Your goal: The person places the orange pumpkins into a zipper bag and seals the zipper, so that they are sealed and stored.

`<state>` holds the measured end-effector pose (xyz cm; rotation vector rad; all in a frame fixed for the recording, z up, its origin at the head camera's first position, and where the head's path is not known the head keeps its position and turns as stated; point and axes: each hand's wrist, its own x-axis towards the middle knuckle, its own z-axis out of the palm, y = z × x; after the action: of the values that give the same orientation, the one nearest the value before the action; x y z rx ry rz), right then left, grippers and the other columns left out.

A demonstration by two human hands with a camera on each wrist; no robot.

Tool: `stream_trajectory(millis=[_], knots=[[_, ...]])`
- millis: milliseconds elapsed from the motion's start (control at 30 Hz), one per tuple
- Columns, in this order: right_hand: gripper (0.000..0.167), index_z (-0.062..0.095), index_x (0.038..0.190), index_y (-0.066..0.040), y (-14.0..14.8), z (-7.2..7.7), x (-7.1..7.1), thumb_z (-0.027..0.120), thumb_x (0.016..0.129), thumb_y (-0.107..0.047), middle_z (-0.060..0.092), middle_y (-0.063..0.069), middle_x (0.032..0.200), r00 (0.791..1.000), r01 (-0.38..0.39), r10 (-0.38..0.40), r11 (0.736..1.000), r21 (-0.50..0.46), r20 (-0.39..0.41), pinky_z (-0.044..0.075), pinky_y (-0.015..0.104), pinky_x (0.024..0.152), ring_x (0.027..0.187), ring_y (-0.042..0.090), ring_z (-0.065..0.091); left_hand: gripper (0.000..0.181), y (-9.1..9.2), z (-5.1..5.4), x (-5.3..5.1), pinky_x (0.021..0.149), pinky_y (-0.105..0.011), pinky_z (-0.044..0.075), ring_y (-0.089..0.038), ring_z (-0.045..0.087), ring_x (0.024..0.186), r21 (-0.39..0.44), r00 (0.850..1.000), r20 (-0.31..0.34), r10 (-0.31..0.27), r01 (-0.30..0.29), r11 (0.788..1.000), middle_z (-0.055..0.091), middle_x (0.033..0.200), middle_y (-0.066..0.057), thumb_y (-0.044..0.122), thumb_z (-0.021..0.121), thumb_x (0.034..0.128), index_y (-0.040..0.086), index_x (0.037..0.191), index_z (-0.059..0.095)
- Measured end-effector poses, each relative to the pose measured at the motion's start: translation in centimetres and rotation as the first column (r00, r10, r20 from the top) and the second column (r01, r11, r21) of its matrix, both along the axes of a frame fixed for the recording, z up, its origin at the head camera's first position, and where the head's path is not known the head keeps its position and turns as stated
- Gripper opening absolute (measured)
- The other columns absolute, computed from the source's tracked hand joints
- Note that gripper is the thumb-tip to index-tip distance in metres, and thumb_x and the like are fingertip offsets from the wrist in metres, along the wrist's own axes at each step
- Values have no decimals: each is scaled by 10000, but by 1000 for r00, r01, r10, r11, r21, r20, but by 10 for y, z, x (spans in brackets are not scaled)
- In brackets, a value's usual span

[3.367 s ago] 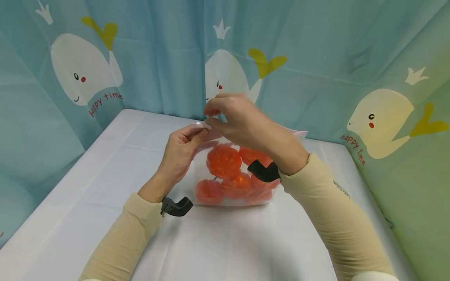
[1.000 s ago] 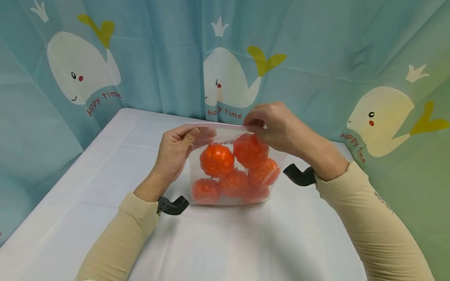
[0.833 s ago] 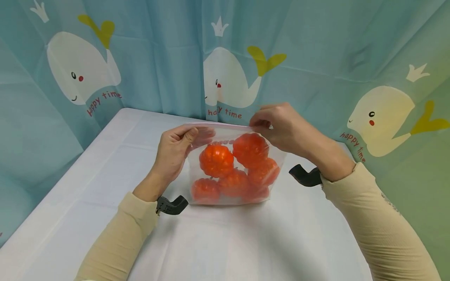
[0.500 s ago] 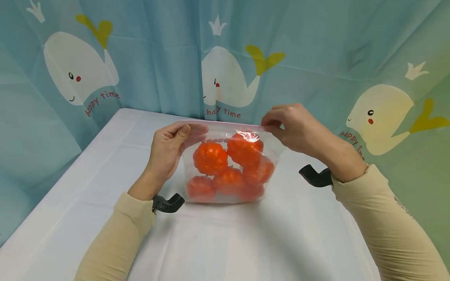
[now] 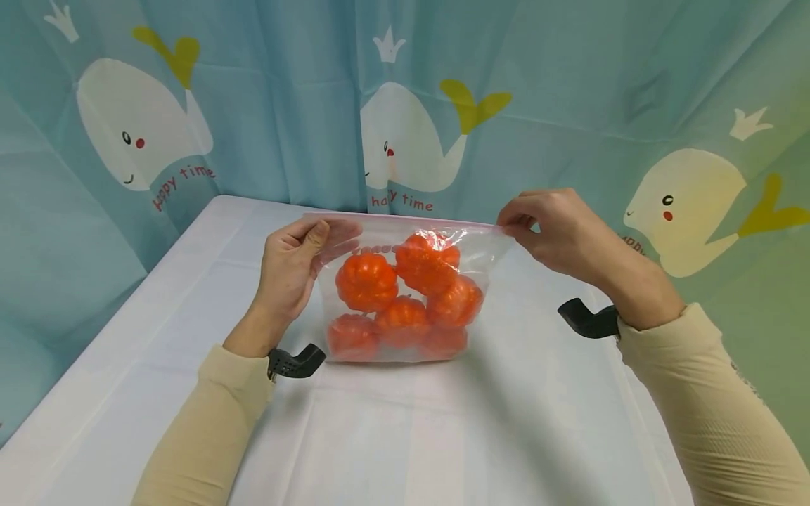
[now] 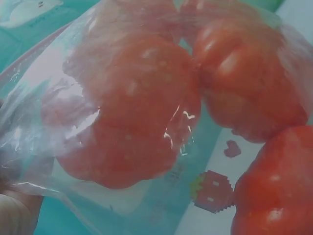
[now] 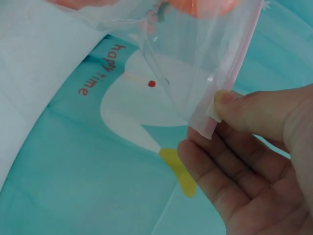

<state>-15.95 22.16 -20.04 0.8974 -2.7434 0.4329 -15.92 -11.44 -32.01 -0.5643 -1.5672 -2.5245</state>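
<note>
A clear zip bag (image 5: 380, 233) with a pink strip along its top stands on the table, holding several ribbed orange-red pumpkin-like things (image 5: 367, 282). My left hand (image 5: 285, 270) grips the bag's upper left corner, thumb in front and fingers showing through the plastic behind. At the upper right corner, my right hand (image 5: 557, 228) pinches the top edge. The right wrist view shows the pink strip (image 7: 244, 54) between its thumb and fingers. Ribbed red skins (image 6: 132, 107) fill the left wrist view behind shiny plastic; little of the left hand shows there.
A white cloth covers the table (image 5: 392, 429). Blue-green curtains (image 5: 304, 105) with white whales hang close behind the table and at its sides. A black curved mount sits at each wrist, such as the left wrist mount (image 5: 297, 362).
My right hand has travelled from beside my left hand along the bag's top edge to the right corner. The top edge is now stretched straight. My left hand and the bag have shifted slightly left.
</note>
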Motion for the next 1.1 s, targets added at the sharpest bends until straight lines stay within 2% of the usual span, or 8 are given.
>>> stream_trajectory(millis=[267, 400, 533, 633, 800, 867, 967, 1100], knots=[[177, 723, 963, -75, -3, -5, -2, 602, 893, 33, 654, 46, 906, 998, -1, 0, 1000, 16, 63, 517, 344, 739, 844, 179, 606, 287, -3, 2, -3, 933, -340, 547, -195, 716, 1063, -6, 998, 46, -46, 46, 999, 758, 1082, -39, 182, 577, 990, 27, 1207, 683], [148, 733, 1042, -94, -7, -8, -1, 672, 916, -143, 616, 49, 913, 990, 17, -22, 999, 35, 137, 478, 326, 684, 827, 189, 550, 270, -5, 2, -2, 929, -348, 550, -197, 708, 1076, -21, 995, 62, -80, 81, 996, 753, 1095, -33, 183, 573, 997, 50, 1207, 676], [370, 725, 1103, -91, -11, -13, 0, 774, 853, -359, 592, 39, 889, 973, 18, -34, 997, 74, 226, 459, 312, 650, 786, 179, 519, 283, -10, 1, -1, 973, -336, 530, -196, 660, 1172, -138, 984, 109, -143, 157, 978, 713, 1207, -13, 227, 528, 1029, 103, 1264, 626], [479, 721, 1121, -86, -14, -16, 0, 805, 805, -436, 591, 45, 914, 953, 4, -35, 995, 104, 302, 488, 308, 654, 799, 185, 536, 341, -16, 0, 0, 1054, -324, 479, -195, 595, 1265, -317, 967, 140, -210, 245, 916, 648, 1331, -24, 238, 490, 1044, 137, 1362, 562], [503, 692, 1159, -136, -16, -19, 1, 799, 797, -467, 636, 31, 1064, 892, 14, -73, 991, 135, 447, 542, 342, 759, 921, 206, 594, 465, -21, -3, 3, 1030, -326, 487, -165, 534, 1310, -590, 938, 185, -293, 345, 731, 568, 1434, 7, 229, 601, 986, 224, 1442, 513], [516, 657, 1216, -149, -17, -21, 2, 787, 813, -446, 663, 10, 1117, 864, 19, -88, 990, 142, 496, 553, 367, 816, 972, 199, 617, 497, -21, -4, 4, 979, -324, 518, -170, 540, 1291, -638, 932, 196, -305, 357, 682, 557, 1440, 24, 234, 646, 961, 250, 1440, 516], [534, 617, 1290, -158, -17, -23, 3, 775, 842, -400, 693, -8, 1150, 841, 11, -84, 990, 139, 535, 566, 389, 854, 1002, 172, 652, 489, -19, -4, 5, 940, -312, 542, -174, 558, 1267, -687, 940, 168, -297, 328, 648, 569, 1423, 34, 247, 660, 956, 264, 1427, 530], [484, 619, 1313, -126, -20, -26, 2, 762, 876, -280, 706, 22, 1154, 849, -13, -57, 992, 128, 525, 587, 361, 827, 973, 168, 688, 427, -15, -4, 5, 921, -300, 547, -154, 604, 1203, -717, 961, 94, -262, 248, 651, 627, 1349, 37, 255, 655, 960, 268, 1381, 581]])
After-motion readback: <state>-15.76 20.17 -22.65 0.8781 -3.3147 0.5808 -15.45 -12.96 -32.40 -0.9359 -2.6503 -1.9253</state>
